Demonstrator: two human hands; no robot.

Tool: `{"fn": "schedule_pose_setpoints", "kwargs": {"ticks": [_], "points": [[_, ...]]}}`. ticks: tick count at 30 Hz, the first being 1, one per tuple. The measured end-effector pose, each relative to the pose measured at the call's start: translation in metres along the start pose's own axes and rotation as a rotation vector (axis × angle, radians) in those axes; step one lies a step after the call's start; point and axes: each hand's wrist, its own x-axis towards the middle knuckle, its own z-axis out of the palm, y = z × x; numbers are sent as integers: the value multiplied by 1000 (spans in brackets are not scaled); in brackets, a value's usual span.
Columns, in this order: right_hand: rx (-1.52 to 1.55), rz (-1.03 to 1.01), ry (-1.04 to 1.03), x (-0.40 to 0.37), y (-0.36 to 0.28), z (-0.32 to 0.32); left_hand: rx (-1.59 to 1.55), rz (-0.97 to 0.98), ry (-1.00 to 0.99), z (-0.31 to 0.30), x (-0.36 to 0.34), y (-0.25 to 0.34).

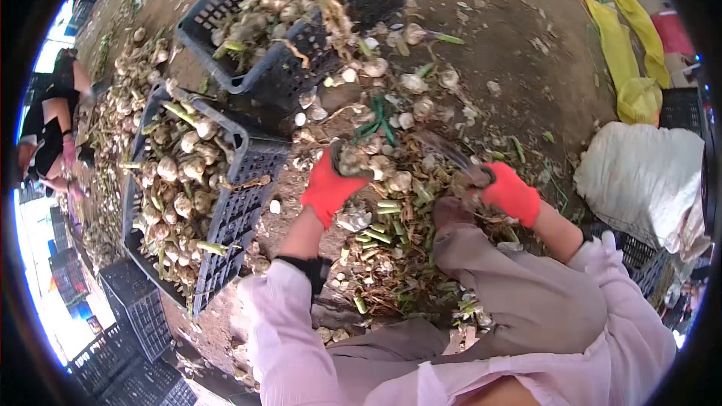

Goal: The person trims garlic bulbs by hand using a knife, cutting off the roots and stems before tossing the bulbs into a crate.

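Note:
My left hand [329, 188], in a red glove with dark palm and fingers, is closed around a garlic bulb [352, 159]. To its right, my right hand [511, 195], gloved alike, grips the handle of a knife [450, 152]. The motion-blurred blade slants up and left over the scraps, apart from the bulb. Beneath and between the hands lie cut green stem pieces [376, 234], dry leaves and roots. Loose garlic bulbs [414, 83] and a green strap-like bundle [376, 122] lie on the ground just beyond.
A dark crate [259, 173] full of garlic stands left of my left hand, with another garlic crate [316, 53] behind it. At right are a white sack [639, 180] and yellow bags [624, 53]. Another person [56, 116] works far left, near stacked crates [139, 308].

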Motion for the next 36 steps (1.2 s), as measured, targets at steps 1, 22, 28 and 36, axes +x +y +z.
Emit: {"fn": "schedule_pose_setpoints", "kwargs": {"ticks": [1, 22, 28, 36], "points": [[177, -58, -26, 2, -7, 6, -207, 12, -25, 10, -12, 13], [-885, -608, 144, -28, -56, 11, -579, -7, 216, 97, -88, 71], [-1101, -639, 42, -17, -49, 12, -453, 124, 148, 99, -88, 74], [-1052, -586, -8, -13, -41, 4, -474, 25, 94, 109, -87, 63]]}}
